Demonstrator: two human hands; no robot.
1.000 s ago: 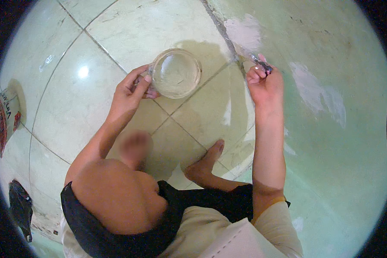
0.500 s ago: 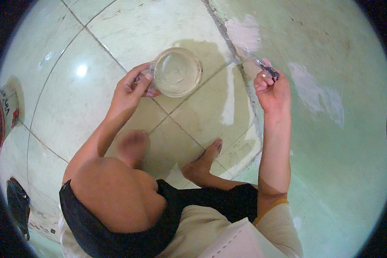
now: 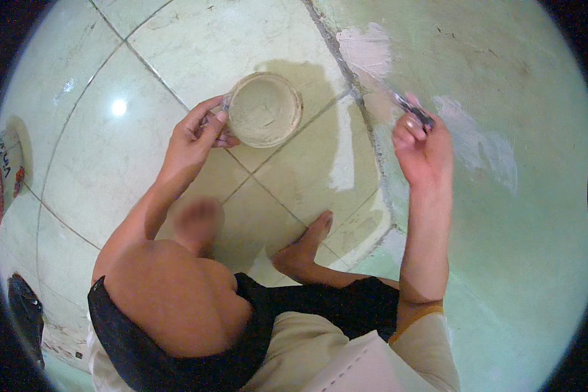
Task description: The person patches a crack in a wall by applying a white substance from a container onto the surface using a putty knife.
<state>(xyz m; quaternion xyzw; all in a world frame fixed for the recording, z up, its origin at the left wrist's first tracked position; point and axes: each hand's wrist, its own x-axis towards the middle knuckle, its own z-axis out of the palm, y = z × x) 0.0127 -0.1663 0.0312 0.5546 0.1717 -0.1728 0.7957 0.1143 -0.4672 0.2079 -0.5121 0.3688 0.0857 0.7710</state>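
Observation:
My left hand (image 3: 199, 130) grips the side of a round, see-through tub (image 3: 298, 111), with pale paste showing in its bottom. The tub is held up over the floor tiles. In my right hand (image 3: 424, 144) is a putty knife (image 3: 419, 114) with a dark handle, the fingers wrapped round it. Its thin blade points up and left, close to the green wall (image 3: 516, 248); whether it touches the wall I cannot tell. A white filler patch (image 3: 366, 51) lies on the wall beyond the blade, and a smeared one (image 3: 480, 144) is right of my hand.
Pale floor tiles (image 3: 144, 104) meet the wall along a dark, rough joint (image 3: 326, 32). My bare feet (image 3: 300, 251) rest on the tiles below the tub. A bucket (image 3: 10, 163) stands at the far left, and a black plastic-like thing (image 3: 25, 307) lies lower left.
My right hand with the putty knife has shifted slightly right and down along the wall. The tub in my left hand has barely moved.

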